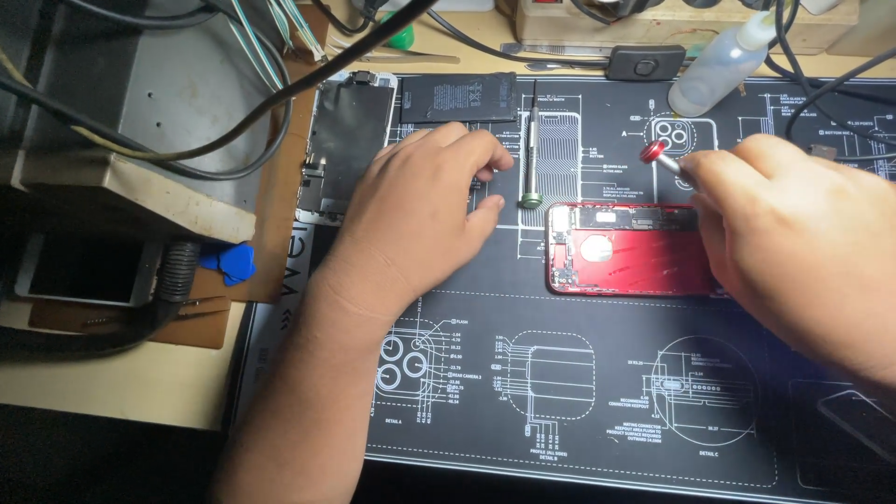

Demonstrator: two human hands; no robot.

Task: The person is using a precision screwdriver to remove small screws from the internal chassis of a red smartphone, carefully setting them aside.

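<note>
- Head view: our right hand [793, 243] has its fingers closed round a red-capped screwdriver [659, 157], tip down at the top edge of the opened red phone [625, 249], which lies mid-mat towards the right.
- Our left hand [420, 210] rests flat on the black repair mat [579, 411], fingers loosely spread and holding nothing, just beside a green-tipped screwdriver [531, 149].
- Risk as we see it: nothing pins the phone, so one slip could send the tip gouging the exposed board.
- A nudge from the left hand could roll that green driver into the phone.
- The loose battery [459, 97] sits near the mat's top edge, so a stray tool could puncture it.
- Hidden: the driver tip and the phone's right end sit under our right hand, so we can't tell which screw it's on.
</note>
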